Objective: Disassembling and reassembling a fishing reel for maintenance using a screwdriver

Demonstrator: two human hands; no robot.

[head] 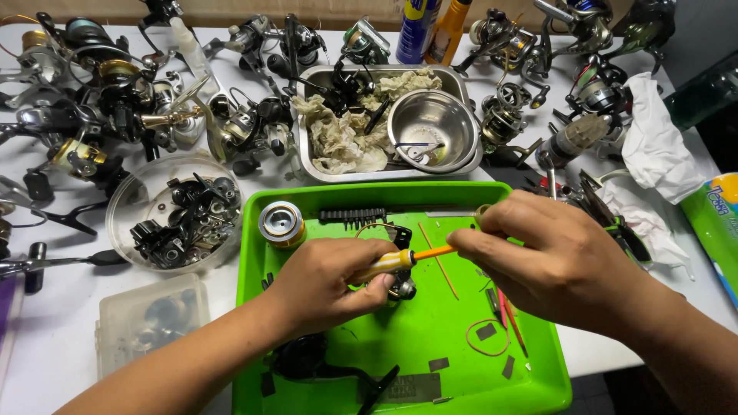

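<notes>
A yellow-handled tool (388,263) is held in the left hand (323,283), the grip closed around its handle above the green tray (538,376). Its orange shaft is pinched by the fingertips of the right hand (550,261), whose grip is shut on it. A small reel part (401,288) is partly hidden under the left hand. A silver spool (281,223) stands at the tray's far left corner.

I count one bright green plastic tray (530,388), one rectangular steel pan (306,84), one round steel bowl (433,127), one clear round plastic dish (123,192), two spray cans, one blue (416,29) and one orange (447,31), one silver-and-gold reel spool (281,224), one yellow-handled screwdriver (393,262), one tan rubber band (486,338), and two hands of mine, left (327,283) and right (550,257).
</notes>
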